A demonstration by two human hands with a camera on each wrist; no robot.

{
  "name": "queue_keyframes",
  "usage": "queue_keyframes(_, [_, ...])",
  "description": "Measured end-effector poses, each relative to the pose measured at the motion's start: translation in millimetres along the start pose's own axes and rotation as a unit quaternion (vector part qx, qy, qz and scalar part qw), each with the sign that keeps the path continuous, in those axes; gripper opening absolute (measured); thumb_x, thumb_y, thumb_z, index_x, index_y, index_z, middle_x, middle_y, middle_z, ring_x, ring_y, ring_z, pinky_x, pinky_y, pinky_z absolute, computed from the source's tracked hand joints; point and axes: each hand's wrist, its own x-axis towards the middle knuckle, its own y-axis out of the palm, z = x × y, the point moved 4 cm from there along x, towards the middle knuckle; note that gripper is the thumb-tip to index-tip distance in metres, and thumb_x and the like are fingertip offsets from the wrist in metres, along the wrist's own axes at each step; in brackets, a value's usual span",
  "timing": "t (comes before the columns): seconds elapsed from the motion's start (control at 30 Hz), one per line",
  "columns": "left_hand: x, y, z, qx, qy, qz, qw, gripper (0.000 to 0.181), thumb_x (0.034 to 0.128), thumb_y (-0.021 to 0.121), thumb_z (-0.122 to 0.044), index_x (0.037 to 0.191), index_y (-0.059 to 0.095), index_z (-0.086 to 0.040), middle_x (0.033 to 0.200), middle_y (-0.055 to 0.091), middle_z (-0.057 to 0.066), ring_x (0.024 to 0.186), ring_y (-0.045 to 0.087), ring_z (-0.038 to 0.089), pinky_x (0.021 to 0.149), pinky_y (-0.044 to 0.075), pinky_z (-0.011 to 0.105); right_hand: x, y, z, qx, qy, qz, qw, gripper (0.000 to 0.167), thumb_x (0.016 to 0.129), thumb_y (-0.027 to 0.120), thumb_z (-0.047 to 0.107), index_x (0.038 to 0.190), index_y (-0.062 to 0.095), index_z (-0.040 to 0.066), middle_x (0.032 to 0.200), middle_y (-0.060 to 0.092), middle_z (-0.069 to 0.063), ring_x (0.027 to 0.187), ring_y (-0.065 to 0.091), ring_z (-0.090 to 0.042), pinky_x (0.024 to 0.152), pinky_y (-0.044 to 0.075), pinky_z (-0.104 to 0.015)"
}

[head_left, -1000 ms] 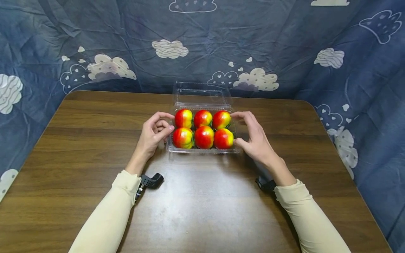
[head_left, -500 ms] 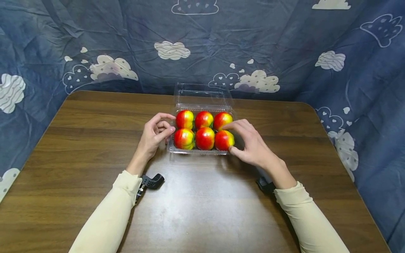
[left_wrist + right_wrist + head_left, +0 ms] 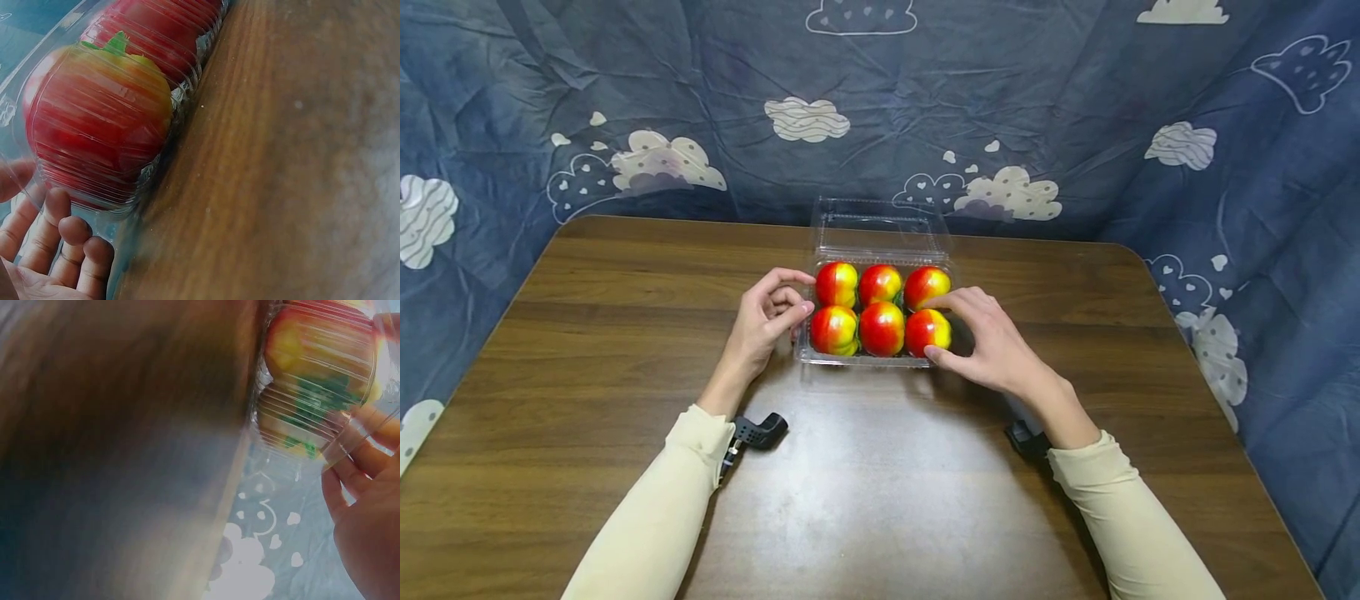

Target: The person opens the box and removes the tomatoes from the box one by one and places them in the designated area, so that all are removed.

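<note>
In the head view a clear plastic clamshell box point(image 3: 850, 361) lies near the table's far side, its lid point(image 3: 880, 223) raised at the back. Several glossy red-and-yellow fruits sit in it in two rows. At the box's left side, my left hand point(image 3: 765, 315) holds the rim between thumb and fingers; the left wrist view has the curled fingers point(image 3: 74, 231) by the see-through wall. My right hand point(image 3: 996, 342) spans the front right fruit point(image 3: 927, 332), thumb at its front and index finger at its back. Its other fingers point(image 3: 356, 469) are outside the wall in the right wrist view.
The brown wooden table point(image 3: 880, 500) reaches toward the person, with its far edge just behind the box. A blue cloth point(image 3: 880, 100) printed with clouds hangs behind and at both sides. Black wrist cameras point(image 3: 762, 430) sit under both forearms.
My right hand has left the box's right rim and come inward over the front right fruit, its thumb sliding left along the front. My left hand has stayed put.
</note>
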Motion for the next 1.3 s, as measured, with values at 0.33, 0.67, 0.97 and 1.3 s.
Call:
queue_keyframes(0.33, [0.8, -0.6, 0.1, 0.005, 0.003, 0.000, 1.0000, 0.032, 0.0919, 0.067, 0.010, 0.124, 0.061, 0.010, 0.071, 0.063, 0.005, 0.053, 0.049, 0.026, 0.051, 0.045, 0.025, 1.9, -4, -5, 0.030, -0.029, -0.044, 0.9981, 0.053, 0.080, 0.087, 0.038, 0.124, 0.070, 0.013, 0.117, 0.069, 0.000, 0.111, 0.059, -0.022, 0.094, 0.052, -0.043])
queue_keyframes(0.67, [1.3, 0.9, 0.2, 0.003, 0.001, 0.003, 1.0000, 0.032, 0.0923, 0.068, 0.009, 0.123, 0.061, 0.010, 0.071, 0.064, 0.003, 0.054, 0.049, 0.026, 0.050, 0.045, 0.026, -2.8, -13, -6, 0.077, 0.010, -0.088, 0.9931, 0.052, 0.079, 0.088, 0.031, 0.125, 0.069, 0.016, 0.121, 0.070, 0.004, 0.115, 0.064, -0.016, 0.101, 0.053, -0.054])
queue_keyframes(0.97, [0.4, 0.2, 0.0, 0.006, -0.002, 0.001, 1.0000, 0.031, 0.0919, 0.068, 0.009, 0.123, 0.062, 0.010, 0.071, 0.063, 0.006, 0.054, 0.050, 0.026, 0.051, 0.046, 0.025, -6.0, -25, -6, 0.177, 0.044, -0.140, 0.9733, 0.047, 0.081, 0.086, 0.015, 0.125, 0.070, 0.016, 0.122, 0.070, 0.003, 0.111, 0.067, -0.014, 0.100, 0.058, -0.027])
queue_keyframes(1.3, [-0.2, -1.2, -0.4, 0.006, -0.003, 0.000, 1.0000, 0.031, 0.0923, 0.068, 0.009, 0.123, 0.061, 0.010, 0.071, 0.063, 0.007, 0.054, 0.050, 0.025, 0.052, 0.046, 0.027, -7.4, -31, -9, 0.226, 0.081, -0.179, 0.9540, 0.050, 0.082, 0.083, 0.012, 0.129, 0.068, 0.015, 0.125, 0.069, 0.001, 0.112, 0.072, -0.016, 0.092, 0.059, -0.021])
